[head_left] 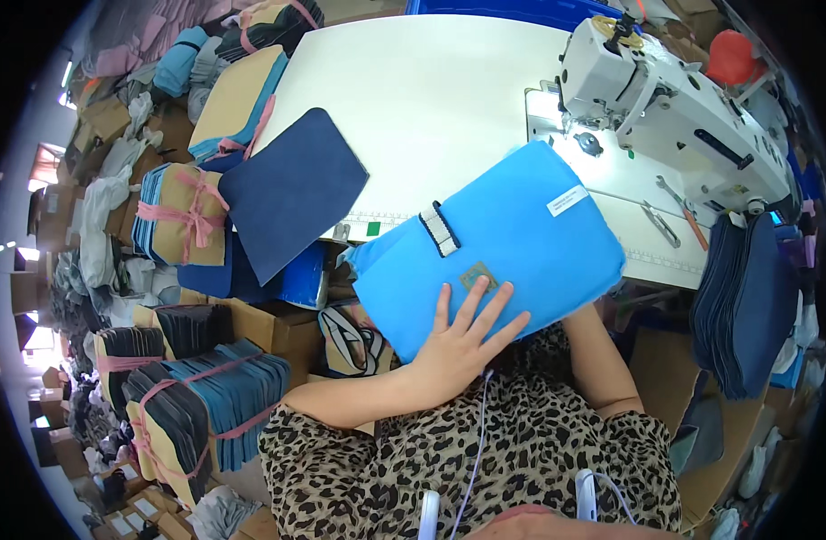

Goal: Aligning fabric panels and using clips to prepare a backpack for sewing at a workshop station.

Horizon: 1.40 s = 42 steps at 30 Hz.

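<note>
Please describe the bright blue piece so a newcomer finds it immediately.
Find the white table. At its near edge, the left hand lies spread on the bright blue piece. Unlike the plain navy panel to its left, it carries a white label and short strap.

Blue padded panel [530, 234], white-labelled, aslant over near edge of white table [413, 108]

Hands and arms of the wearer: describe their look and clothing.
The left hand is ungloved, with no ring or bracelet visible. The right hand is hidden. Both forearms are bare below the short sleeves of a tan-and-black leopard-print top. A thin pale cable runs down the top's front.
</note>
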### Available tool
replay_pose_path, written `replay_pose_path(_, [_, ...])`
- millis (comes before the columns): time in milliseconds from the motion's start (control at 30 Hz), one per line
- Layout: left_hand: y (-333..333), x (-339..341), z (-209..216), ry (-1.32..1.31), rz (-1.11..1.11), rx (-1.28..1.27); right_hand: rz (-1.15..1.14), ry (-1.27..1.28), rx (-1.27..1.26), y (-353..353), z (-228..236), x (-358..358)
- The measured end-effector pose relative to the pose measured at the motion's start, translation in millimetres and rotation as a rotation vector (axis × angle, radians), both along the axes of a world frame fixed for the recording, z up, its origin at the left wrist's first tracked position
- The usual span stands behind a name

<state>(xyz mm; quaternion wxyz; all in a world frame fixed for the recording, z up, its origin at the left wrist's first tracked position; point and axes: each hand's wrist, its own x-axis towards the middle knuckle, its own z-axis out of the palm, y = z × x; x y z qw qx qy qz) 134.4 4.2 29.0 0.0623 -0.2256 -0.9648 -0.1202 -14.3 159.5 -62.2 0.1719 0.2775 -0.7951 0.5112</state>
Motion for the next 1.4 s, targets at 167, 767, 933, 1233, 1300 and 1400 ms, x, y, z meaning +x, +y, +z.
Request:
replay_pose_path(167, [-62.7, -18.4, 76.8, -0.05, 0.247, 0.134, 0.09, 0.212, 0.374, -10.9, 39.6, -6.0])
replay_pose_path(767, [-120.9, 77.6, -233.4, -0.306, 0.84, 1.487, 0.167, 0.171, 0.33, -10.8, 49.2, -12.5])
replay_pose_path(933, [-93.7, 56.9, -165.3, -0.811, 0.804, 1.829, 0.402, -0.295, 0.031, 0.6, 55.2, -29.6])
replay_pose_path(1233, [-111.1, -6.0, 40.1, -0.608, -0.006, 2.696, 0.17, -0.521, -0.716, 29.7, 18.7, -57.8])
replay_pose_path(1300, [-118.2, -48.0, 59.0, -0.563, -0.271, 2.736, 0.156, -0.458, -0.622, 34.5, 9.4, -62.1])
replay_pose_path(1400, [-116.3, -93.5, 78.2, -0.366, 0.152, 2.538, 0.212, -0.476, -0.591, 27.2, 6.2, -59.6])
